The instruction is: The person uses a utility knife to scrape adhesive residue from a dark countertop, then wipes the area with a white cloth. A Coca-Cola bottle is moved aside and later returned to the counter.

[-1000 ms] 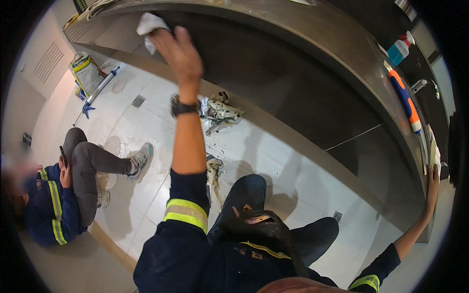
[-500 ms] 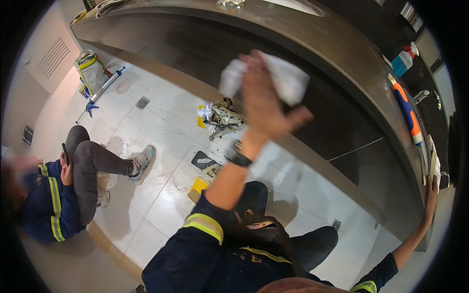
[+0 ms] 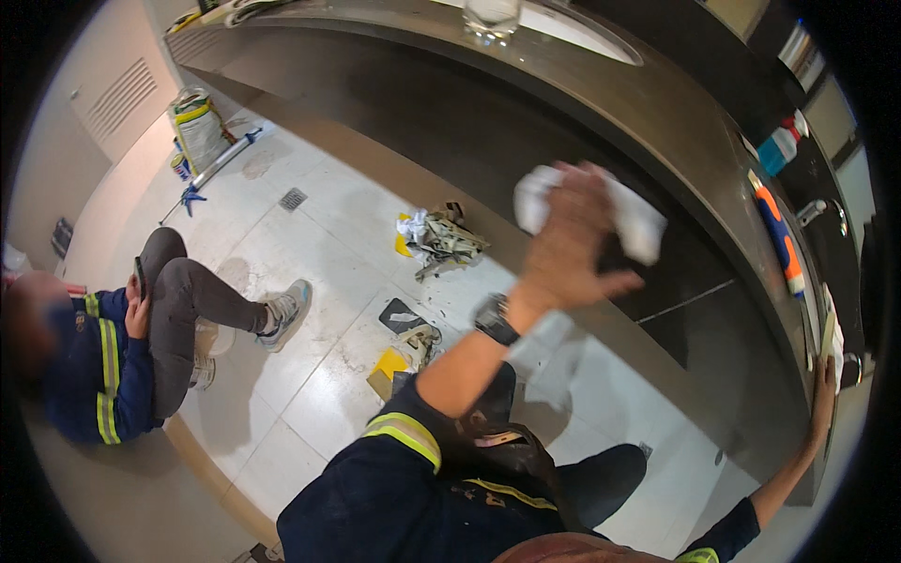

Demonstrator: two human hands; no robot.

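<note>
My left hand (image 3: 572,239) presses a folded white cloth (image 3: 638,225) against the dark front panel (image 3: 422,122) under the counter. Its fingers lie over the cloth with the thumb spread to the right; motion blurs them a little. Far to the right, my right hand (image 3: 823,380) rests at the counter's edge, beside a thin pale strip (image 3: 829,333) and a white cloth (image 3: 836,314). How its fingers are placed is too small to make out. An orange-and-blue tool (image 3: 777,235) lies on the counter (image 3: 694,141) farther along from that hand.
A spray bottle (image 3: 781,148), a tap (image 3: 815,210) and a clear glass (image 3: 492,17) stand on the counter. Crumpled scraps (image 3: 441,236) and a yellow-and-white bundle (image 3: 404,361) lie on the tiled floor. At left sits a person (image 3: 103,366) holding a phone, near a caulking gun (image 3: 221,164) and bag (image 3: 200,131).
My left hand has slid right and downward across the panel with the cloth beneath it. The view has shifted slightly. My right hand stays at the counter's edge.
</note>
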